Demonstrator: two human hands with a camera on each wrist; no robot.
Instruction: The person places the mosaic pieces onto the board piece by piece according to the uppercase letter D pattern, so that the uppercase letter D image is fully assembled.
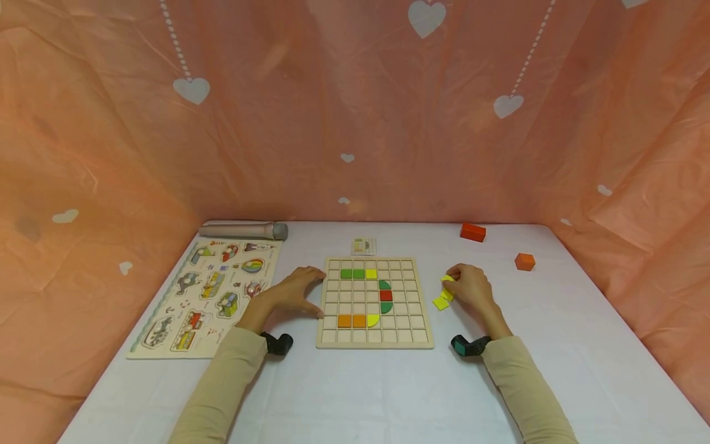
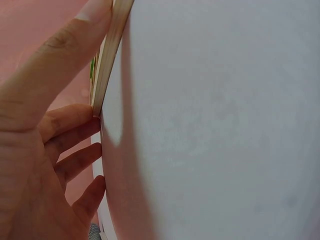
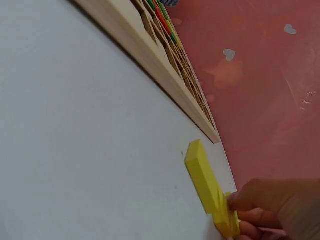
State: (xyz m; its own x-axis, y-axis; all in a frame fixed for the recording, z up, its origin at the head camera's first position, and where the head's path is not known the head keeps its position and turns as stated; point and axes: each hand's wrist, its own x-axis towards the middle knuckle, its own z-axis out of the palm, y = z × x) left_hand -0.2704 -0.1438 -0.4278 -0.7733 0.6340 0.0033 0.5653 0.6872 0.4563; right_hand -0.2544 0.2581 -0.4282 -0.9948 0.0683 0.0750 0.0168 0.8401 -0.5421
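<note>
A wooden grid board [image 1: 375, 346] lies flat before me. On it are green, yellow, orange and red pieces, some square, some with a rounded side. Thumb and fingers of my left hand [image 1: 291, 291] are spread along the board's left edge, the fingertips right at the rim. To the right of the board, my right hand [image 1: 471, 287] pinches a yellow tile [image 1: 447, 279] between thumb and fingers. Further yellow tiles lie under and beside the fingertips, the nearest a square tile [image 1: 440, 303]. The right wrist view shows a yellow tile [image 3: 201, 175] close by the fingers.
A small pattern card [image 1: 363, 246] lies behind the board. At the left is a picture puzzle board [image 1: 211, 296], with a microphone [image 1: 244, 230] behind it. A red block [image 1: 473, 232] and an orange block [image 1: 524, 261] stand at the back right. A pink curtain [image 1: 355, 111] surrounds the table.
</note>
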